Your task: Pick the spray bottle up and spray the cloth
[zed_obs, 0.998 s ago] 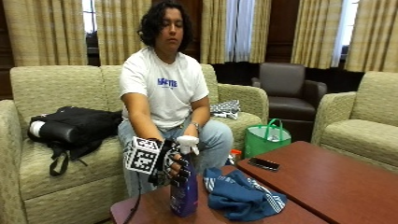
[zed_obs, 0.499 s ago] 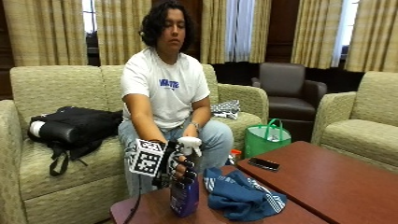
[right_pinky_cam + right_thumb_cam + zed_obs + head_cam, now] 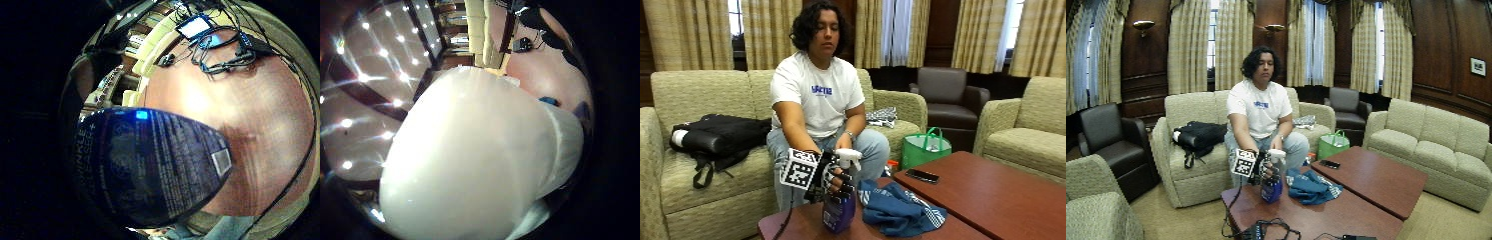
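A person seated on a couch (image 3: 700, 165) has the gloved right hand (image 3: 837, 179) in a grip around a dark blue spray bottle (image 3: 839, 212) with a white trigger head (image 3: 848, 156), fingers curled about its neck and upper body while its base stands on the wooden worktop (image 3: 986, 195). The crumpled blue cloth (image 3: 898, 210) lies on the worktop just beside the bottle, and a black phone (image 3: 922, 175) lies farther back. In the little finger side palm view the bottle's printed label (image 3: 165, 165) is close to the palm.
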A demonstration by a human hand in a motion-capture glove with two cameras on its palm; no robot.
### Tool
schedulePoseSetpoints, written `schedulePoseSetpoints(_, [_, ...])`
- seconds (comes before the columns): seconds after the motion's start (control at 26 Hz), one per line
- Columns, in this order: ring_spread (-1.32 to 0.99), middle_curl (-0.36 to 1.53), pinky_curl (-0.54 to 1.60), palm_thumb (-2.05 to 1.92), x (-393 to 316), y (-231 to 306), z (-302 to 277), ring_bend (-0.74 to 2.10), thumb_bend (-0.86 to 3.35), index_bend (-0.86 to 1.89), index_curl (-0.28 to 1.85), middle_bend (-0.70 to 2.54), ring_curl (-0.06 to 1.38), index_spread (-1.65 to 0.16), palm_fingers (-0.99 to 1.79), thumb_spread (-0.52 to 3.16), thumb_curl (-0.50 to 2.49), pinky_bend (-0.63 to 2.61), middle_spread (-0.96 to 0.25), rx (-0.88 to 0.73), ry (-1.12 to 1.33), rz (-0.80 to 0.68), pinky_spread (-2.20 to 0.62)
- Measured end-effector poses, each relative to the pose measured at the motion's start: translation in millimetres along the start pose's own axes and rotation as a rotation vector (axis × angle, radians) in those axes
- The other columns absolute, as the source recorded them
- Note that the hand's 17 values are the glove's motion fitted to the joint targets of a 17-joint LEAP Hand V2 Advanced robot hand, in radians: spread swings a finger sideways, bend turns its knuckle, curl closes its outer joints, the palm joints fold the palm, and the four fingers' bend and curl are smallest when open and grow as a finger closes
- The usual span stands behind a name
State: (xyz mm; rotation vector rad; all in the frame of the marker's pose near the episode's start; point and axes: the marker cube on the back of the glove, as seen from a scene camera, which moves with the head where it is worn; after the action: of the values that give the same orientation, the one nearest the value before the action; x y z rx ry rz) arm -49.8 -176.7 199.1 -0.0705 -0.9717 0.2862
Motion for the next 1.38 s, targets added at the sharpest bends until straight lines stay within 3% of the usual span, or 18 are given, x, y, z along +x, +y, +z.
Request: schedulePoseSetpoints(1.38, [-0.15, 0.38, 0.35, 0.62, -4, -40, 22, 0.47, -0.03, 0.11, 0.21, 0.23, 0.35, -0.39, 0.64, 0.92, 0.33, 0.24, -0.17, -0.012, 0.01, -0.027, 0.1])
